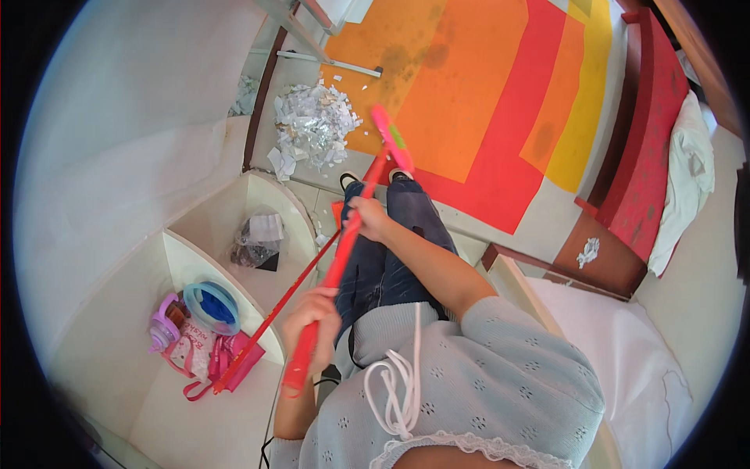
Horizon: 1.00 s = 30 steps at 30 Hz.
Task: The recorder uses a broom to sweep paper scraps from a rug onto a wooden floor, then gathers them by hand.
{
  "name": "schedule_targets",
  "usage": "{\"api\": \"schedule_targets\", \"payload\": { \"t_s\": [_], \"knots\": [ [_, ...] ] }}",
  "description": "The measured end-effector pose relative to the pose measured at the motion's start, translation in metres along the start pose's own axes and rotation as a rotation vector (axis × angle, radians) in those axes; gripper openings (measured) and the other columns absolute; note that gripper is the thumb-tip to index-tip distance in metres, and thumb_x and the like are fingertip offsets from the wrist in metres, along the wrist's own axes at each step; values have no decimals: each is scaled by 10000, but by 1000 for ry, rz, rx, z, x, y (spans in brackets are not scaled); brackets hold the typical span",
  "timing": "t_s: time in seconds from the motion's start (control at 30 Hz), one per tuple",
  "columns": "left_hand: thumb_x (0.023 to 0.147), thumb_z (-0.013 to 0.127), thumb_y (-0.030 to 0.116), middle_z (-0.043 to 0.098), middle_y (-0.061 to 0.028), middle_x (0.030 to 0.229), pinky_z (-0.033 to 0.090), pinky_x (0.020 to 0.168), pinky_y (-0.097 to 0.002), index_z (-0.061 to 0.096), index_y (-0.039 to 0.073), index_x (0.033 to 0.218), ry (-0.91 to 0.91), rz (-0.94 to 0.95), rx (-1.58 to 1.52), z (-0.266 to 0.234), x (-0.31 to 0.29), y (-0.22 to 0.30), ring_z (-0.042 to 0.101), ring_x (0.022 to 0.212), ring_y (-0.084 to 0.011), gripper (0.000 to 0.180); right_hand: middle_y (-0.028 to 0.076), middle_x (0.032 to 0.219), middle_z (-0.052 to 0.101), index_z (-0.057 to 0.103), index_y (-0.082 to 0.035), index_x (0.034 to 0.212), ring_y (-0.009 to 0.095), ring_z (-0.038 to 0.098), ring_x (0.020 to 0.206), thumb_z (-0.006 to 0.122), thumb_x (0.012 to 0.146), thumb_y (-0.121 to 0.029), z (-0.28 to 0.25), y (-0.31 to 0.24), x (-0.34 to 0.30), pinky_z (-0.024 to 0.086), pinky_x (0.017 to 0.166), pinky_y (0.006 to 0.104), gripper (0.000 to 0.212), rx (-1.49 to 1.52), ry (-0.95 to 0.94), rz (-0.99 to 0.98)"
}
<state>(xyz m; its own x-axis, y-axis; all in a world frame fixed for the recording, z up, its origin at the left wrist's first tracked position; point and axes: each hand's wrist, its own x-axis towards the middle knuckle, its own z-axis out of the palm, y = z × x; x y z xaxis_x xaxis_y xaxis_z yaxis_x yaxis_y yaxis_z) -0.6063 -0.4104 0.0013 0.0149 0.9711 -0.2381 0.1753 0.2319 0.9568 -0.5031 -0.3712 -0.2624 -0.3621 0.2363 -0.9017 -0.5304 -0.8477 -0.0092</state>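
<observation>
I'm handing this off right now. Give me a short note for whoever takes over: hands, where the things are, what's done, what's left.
Left hand: gripping the upper end of the red broom handle.
Right hand: gripping the same handle lower down.
Broom head: pink, on the floor at the edge of the orange rug, just right of the paper scraps.
Paper scraps: gathered into one heap on the white floor, with a few stray bits around it.
Done: most scraps are in one pile.
Left: the strays and the pile itself are still on the floor; no dustpan shows clearly.

red broom handle (336, 266), pink broom head (391, 137), orange-red-yellow striped floor (500, 86)
</observation>
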Motion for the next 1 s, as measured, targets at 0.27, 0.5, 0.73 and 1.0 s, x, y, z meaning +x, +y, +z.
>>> {"api": "schedule_targets", "payload": {
  "t_s": [0.27, 0.5, 0.73, 1.0],
  "knots": [
    [720, 596, 70, 568, -80, 658, 338, 932, -510, 473, 49, 606, -204, 190, -193, -75, 4, 15, 592, 830, -287, 169, 62, 588, 466, 456, -44, 740, 202, 506, 542, 501, 749, -85, 57, 7, -53, 498, 645, 403, 61, 188, -11, -53],
    [802, 493, -46, 593, -118, 742, 318, 959, -489, 502, 9, 696, -235, 9, -114, -72, 29, -46, 554, 993, -317, 120, 56, 583, 448, 445, -43, 707, 232, 504, 553, 505, 744, -48, 8, 21, 19, 475, 607, 390, 70, 246, 127, -44],
    [731, 520, -16, 569, -82, 659, 315, 940, -538, 481, 57, 647, -276, 158, 45, -145, 54, 12, 591, 854, -294, 118, 79, 611, 461, 428, -41, 701, 221, 508, 580, 498, 743, -47, 129, 41, 38, 502, 714, 406, 82, 412, -154, -38],
    [827, 487, 71, 547, -83, 669, 295, 957, -526, 426, 67, 706, -149, 162, -98, -116, 63, -23, 574, 839, -261, 136, 72, 624, 446, 429, -43, 731, 201, 498, 552, 476, 729, -15, 102, -5, 45, 506, 702, 442, 55, 202, 29, -128]
  ]
}}
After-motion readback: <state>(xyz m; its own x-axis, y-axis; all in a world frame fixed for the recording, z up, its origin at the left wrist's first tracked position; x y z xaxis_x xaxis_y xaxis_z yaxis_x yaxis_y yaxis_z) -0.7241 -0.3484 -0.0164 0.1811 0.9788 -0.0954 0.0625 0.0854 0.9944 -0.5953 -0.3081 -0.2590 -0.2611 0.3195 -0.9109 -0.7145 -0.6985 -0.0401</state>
